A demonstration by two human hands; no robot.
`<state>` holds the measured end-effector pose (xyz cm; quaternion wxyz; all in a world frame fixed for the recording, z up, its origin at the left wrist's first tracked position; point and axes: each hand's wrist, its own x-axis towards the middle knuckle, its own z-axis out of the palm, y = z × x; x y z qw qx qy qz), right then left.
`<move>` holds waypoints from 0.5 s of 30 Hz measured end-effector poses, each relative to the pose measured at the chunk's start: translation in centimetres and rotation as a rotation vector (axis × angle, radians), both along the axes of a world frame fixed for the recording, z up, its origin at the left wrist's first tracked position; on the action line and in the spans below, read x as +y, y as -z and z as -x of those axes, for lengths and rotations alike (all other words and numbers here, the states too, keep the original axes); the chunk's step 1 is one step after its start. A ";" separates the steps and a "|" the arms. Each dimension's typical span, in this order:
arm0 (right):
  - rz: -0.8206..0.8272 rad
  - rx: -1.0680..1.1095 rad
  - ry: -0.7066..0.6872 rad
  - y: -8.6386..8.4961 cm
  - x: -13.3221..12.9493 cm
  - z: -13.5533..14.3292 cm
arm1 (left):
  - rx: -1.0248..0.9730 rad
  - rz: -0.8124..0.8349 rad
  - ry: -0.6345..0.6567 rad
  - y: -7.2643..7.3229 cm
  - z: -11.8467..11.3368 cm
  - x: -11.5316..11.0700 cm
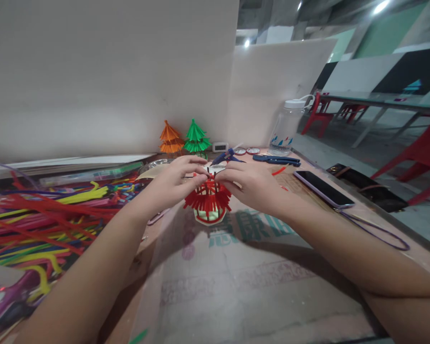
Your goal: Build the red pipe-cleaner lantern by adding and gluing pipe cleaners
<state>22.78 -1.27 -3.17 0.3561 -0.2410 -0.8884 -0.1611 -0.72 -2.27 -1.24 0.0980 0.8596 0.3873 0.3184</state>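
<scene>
Pale partition boards (pixel 107 76) back the table (pixel 123 329) in the head view. At its middle stands a red tiered model (pixel 208 203), the left hand (pixel 177 179) and right hand (pixel 251 186) curled at its top; whether either grips it, I cannot tell. Colourful strips (pixel 75 215) lie left, a phone (pixel 324 188) right; orange (pixel 171 141) and green models (pixel 197 138) stand far.

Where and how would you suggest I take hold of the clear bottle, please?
Probably around the upper body of the clear bottle, below its white cap, coming from the front with the right hand. The bottle stands upright with a broad, rounded body; the pale panel rises behind it, and the dark blue tool lies before its base, so a higher grip should stay clear.
</scene>
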 end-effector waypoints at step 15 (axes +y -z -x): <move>-0.022 0.000 0.005 0.0 0.1 -0.1 | 0.030 -0.060 0.060 1.4 -1.8 0.2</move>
